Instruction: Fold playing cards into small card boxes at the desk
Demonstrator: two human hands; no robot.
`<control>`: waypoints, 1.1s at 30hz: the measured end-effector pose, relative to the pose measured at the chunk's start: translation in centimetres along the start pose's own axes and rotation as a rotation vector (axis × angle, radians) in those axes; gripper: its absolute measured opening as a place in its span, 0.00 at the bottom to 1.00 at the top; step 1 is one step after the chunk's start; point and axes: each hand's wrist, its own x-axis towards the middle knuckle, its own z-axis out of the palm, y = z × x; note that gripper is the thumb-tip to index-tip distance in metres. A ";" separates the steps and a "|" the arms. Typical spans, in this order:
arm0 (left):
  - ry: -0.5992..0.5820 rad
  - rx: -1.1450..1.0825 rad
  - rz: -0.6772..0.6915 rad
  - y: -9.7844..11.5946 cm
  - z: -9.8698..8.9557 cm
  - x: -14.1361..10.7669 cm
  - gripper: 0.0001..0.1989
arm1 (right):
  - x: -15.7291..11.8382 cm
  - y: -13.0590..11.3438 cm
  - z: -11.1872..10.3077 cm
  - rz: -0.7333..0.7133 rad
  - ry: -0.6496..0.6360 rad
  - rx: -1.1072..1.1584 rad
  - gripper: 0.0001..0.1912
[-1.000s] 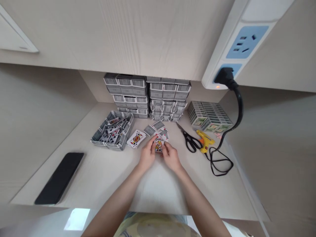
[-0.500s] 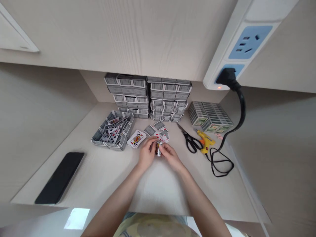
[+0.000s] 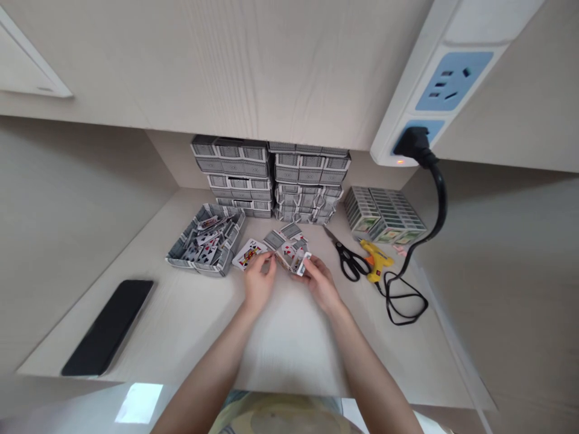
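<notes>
My right hand (image 3: 321,281) grips a small folded playing-card piece (image 3: 304,265) near the middle of the desk. Just left of it, my left hand (image 3: 259,280) has thumb and fingertips close together at the piece's left side; whether they pinch anything is too small to tell. A pile of face-up cards (image 3: 246,253) with a jack on top lies beyond my left hand. Loose cards (image 3: 274,239), some face down, are scattered behind the folded piece. Further left, a tray made of cards (image 3: 221,266) holds many folded cards.
Stacked card-built boxes (image 3: 312,169) stand at the back. On the right are black scissors (image 3: 350,262), a yellow glue gun (image 3: 376,259) with a looped cord, and card packs (image 3: 386,214). A dark phone (image 3: 108,328) lies left. A power strip (image 3: 409,114) hangs above.
My hands have moved apart, the left one to the left and the right one slightly right. The folded piece now shows opened out between them, held on the right.
</notes>
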 end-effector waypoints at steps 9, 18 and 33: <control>-0.100 -0.076 -0.107 0.3 0.5 -0.4 0.09 | -0.7 -0.9 0.4 0.030 -0.168 0.039 0.20; -0.439 -0.038 0.214 1.8 0.1 -0.8 0.05 | -0.2 -0.2 -0.1 -0.088 -0.049 -0.119 0.18; -0.431 0.036 0.269 1.4 -0.1 -0.5 0.06 | 0.6 0.1 -0.8 -0.146 0.039 -0.382 0.23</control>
